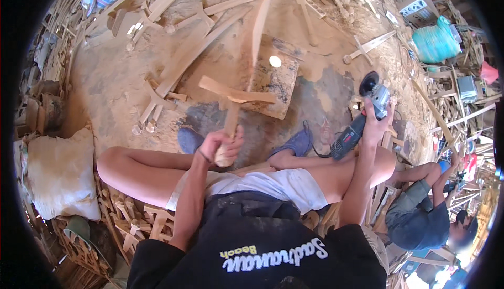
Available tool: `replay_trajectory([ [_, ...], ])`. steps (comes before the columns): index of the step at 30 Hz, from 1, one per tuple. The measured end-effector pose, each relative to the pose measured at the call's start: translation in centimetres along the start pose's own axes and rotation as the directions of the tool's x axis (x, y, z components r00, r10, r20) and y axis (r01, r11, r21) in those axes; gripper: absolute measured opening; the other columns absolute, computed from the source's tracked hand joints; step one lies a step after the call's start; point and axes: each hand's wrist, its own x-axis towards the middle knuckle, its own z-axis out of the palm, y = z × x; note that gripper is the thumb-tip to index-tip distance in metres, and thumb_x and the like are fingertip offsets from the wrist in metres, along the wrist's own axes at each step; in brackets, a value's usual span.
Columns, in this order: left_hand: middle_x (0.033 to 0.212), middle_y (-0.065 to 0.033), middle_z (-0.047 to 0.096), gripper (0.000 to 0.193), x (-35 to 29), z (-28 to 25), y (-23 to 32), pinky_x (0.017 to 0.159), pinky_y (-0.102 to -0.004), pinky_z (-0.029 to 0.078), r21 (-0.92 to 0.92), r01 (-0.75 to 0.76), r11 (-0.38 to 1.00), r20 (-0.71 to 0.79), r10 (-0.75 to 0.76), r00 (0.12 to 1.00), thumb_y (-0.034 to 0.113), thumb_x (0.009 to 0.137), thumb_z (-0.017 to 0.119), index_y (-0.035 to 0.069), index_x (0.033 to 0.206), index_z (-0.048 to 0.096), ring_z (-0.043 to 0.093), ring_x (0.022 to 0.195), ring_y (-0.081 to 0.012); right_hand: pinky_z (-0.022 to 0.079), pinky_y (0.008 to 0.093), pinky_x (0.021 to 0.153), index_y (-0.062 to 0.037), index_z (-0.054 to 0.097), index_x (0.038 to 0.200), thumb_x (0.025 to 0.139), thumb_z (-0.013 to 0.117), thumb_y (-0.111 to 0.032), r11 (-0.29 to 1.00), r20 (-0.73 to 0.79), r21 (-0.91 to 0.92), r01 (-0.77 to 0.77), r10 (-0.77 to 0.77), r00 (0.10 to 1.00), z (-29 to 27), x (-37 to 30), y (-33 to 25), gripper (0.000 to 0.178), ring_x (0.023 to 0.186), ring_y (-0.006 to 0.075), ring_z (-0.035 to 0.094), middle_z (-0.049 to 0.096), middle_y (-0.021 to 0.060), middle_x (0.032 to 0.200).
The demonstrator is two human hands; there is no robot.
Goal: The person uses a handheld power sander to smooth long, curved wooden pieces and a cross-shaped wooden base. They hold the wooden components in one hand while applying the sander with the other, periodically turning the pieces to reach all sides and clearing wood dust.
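My left hand (222, 146) is wrapped round the grip of a wooden sword (237, 95), near its rounded pommel. The sword points away from me, its crossguard wide and slightly curved; part of the long blade is smeared by motion. Over on the right, my right hand (375, 124) grips an angle grinder (347, 140) with a dark body and a silver head. A black round disc (369, 83) sits on the grinder's head, apart from the sword. Beneath the blade lies a worn wooden board (278, 92) on the dusty floor.
Several unfinished wooden swords (181, 60) lie at the far left, and a smaller wooden sword (367, 47) at the far right. A pale sack (62, 173) rests at left. Teal twine (437, 42) is bundled at far right. Another person (420, 210) sits close on my right.
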Motion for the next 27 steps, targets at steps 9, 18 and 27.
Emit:
replay_trajectory([
  [9, 0.083, 0.0005, 0.063, 0.019, 9.3, -9.3, -7.4, 0.062, -0.0336, 0.057, 0.745, 0.037, 0.666, -0.422, 0.427, 0.8, 0.014, 0.1, 0.078, 0.009, 0.106, 0.061, 0.065, 0.069, -0.013, 0.058, 0.0304, 0.084, 0.003, 0.047, 0.152, 0.088, 0.093, -0.022, 0.98, 0.081, -0.154, 0.126, -0.114, 0.99, 3.8, -3.6, 5.2, 0.083, 0.099, 0.0178, 0.068, 0.064, 0.0113, 0.123],
  [18, 0.08, -0.0048, 0.065, 0.019, 11.3, -8.8, -9.8, 0.054, -0.0341, 0.055, 0.778, 0.001, 0.629, -0.403, 0.496, 0.769, 0.013, 0.102, 0.072, 0.007, 0.104, 0.055, 0.066, 0.062, -0.0161, 0.057, 0.0379, 0.094, -0.0029, 0.048, 0.153, 0.087, 0.092, -0.024, 0.98, 0.297, -0.199, 0.032, 0.029, 0.955, 8.0, -8.9, 4.3, 0.082, 0.116, 0.027, 0.066, 0.057, 0.0165, 0.143],
  [27, 0.075, -0.0065, 0.065, 0.022, 12.3, -7.9, -9.5, 0.05, -0.0361, 0.053, 0.875, 0.06, 0.48, -0.369, 0.582, 0.725, 0.014, 0.102, 0.073, 0.003, 0.109, 0.055, 0.067, 0.056, -0.0172, 0.052, 0.0461, 0.109, -0.0071, 0.041, 0.159, 0.087, 0.09, -0.028, 0.914, 0.426, -0.394, 0.094, 0.091, 0.9, 9.7, -11.0, 0.2, 0.09, 0.126, 0.037, 0.069, 0.066, 0.0233, 0.141],
])
